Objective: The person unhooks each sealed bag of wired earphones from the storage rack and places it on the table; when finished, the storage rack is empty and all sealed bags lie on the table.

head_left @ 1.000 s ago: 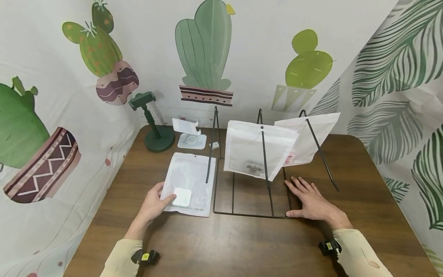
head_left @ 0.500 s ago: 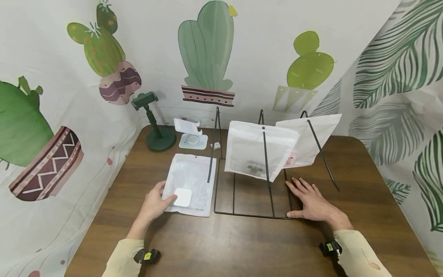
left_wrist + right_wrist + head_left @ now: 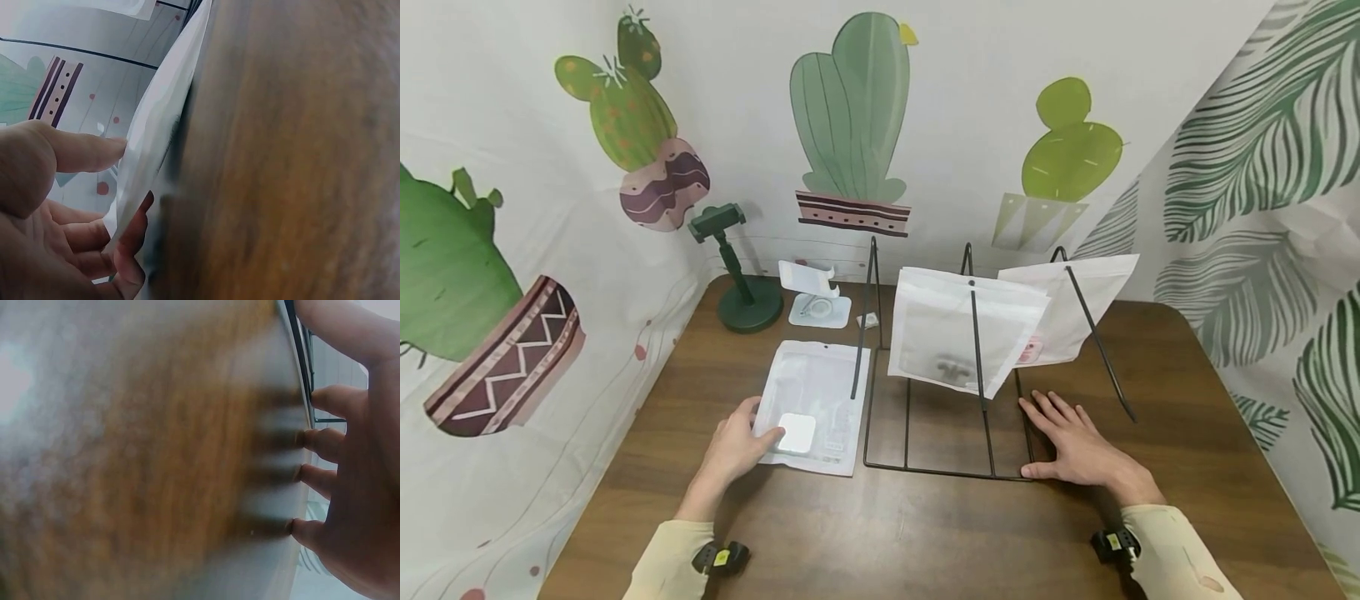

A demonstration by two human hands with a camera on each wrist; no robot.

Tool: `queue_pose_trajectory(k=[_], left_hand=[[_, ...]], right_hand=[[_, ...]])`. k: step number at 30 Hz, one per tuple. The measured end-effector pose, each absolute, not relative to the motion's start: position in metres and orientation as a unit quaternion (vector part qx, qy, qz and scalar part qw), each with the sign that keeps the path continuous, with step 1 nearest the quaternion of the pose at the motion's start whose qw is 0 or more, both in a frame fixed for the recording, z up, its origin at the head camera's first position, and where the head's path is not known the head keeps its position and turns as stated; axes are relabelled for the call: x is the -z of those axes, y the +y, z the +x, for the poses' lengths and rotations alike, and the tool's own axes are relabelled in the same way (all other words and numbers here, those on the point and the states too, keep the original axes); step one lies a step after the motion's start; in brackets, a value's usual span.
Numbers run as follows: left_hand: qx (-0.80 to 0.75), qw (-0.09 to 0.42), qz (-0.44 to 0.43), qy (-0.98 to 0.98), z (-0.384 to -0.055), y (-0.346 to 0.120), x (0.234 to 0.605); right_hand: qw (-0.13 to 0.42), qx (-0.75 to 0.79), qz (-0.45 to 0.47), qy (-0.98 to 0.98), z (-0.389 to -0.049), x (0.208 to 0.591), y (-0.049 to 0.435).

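My left hand [image 3: 734, 444] pinches the left edge of a white zip pouch [image 3: 827, 392], thumb on top and fingers beneath, as the left wrist view shows. Inside the pouch is a white rounded-square item [image 3: 796, 433]. My right hand [image 3: 1078, 446] rests palm down with fingers spread, thumb and fingertips at the right side of a black wire display rack [image 3: 950, 475]. From the rack's middle hook hangs a white pouch [image 3: 962, 333] with a grey item in it. Another white pouch [image 3: 1075, 300] with a pink mark hangs tilted from the right hook. The left hook passes above the held pouch.
A dark green phone stand [image 3: 748, 304] stands at the back left of the wooden table [image 3: 880, 542]. Beside it are a white folding stand [image 3: 818, 308] and a small white packet [image 3: 868, 321]. A cactus-print cloth [image 3: 955, 108] hangs behind.
The view has shifted slightly, so everything sits a little lower in the frame. Both hands, the pouches and the rack keep their places relative to each other.
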State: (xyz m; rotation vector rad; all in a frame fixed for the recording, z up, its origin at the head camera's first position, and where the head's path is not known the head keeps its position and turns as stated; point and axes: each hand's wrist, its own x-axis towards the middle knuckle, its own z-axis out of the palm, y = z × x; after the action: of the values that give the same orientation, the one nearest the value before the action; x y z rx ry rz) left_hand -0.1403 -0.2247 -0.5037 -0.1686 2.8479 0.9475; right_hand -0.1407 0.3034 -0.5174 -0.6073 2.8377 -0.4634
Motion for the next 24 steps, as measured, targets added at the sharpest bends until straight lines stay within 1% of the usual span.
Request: queue_pose_trajectory(k=[24], left_hand=[[-0.283, 0.052, -0.046, 0.957, -0.1421, -0.2249, 0.5104]], right_hand=[[0.104, 0.155, -0.203, 0.961, -0.1426, 0.5190, 0.3035]])
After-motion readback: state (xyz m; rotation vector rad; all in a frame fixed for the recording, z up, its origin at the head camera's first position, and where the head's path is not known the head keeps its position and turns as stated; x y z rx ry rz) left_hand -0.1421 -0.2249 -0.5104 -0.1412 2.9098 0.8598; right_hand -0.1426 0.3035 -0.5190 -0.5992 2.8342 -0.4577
